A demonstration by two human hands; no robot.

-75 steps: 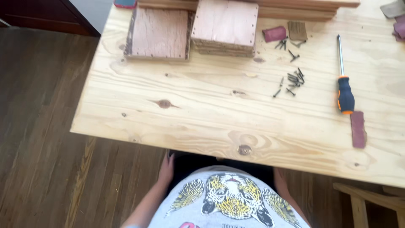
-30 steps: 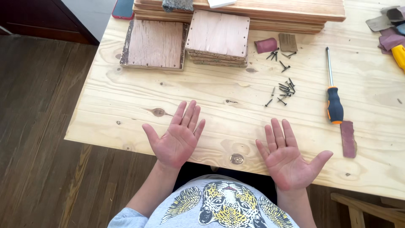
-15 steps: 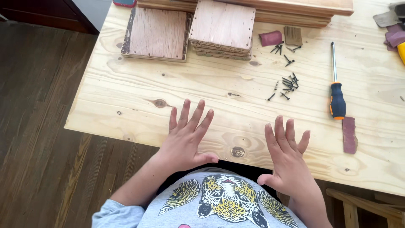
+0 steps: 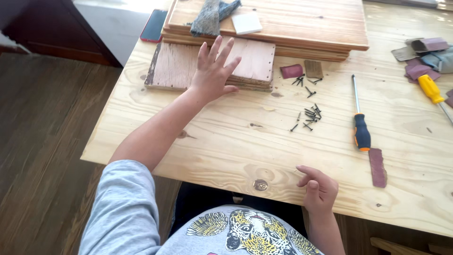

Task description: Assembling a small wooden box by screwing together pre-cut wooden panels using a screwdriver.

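My left hand [image 4: 212, 71] reaches far forward, fingers spread, over the near edge of a small stack of square wooden boards [image 4: 255, 59]; I cannot tell whether it touches them. A single reddish board [image 4: 171, 66] lies just left of that stack. My right hand [image 4: 318, 189] rests near the table's front edge with fingers loosely curled and nothing in it. A cluster of dark screws [image 4: 307, 115] lies between the hands, and a black-and-orange screwdriver [image 4: 361, 125] lies to its right.
Long wooden planks [image 4: 302, 23] are stacked at the back, with grey cloth [image 4: 207, 16] and a white block [image 4: 247, 22] on top. Sandpaper pieces [image 4: 377, 166], a yellow-handled screwdriver [image 4: 432, 89] and a phone [image 4: 153, 26] also lie on the pine table [image 4: 212, 141].
Both hands were spread side by side near the front edge. My left hand has since reached forward to the board stack, and my right hand has drawn back and curled.
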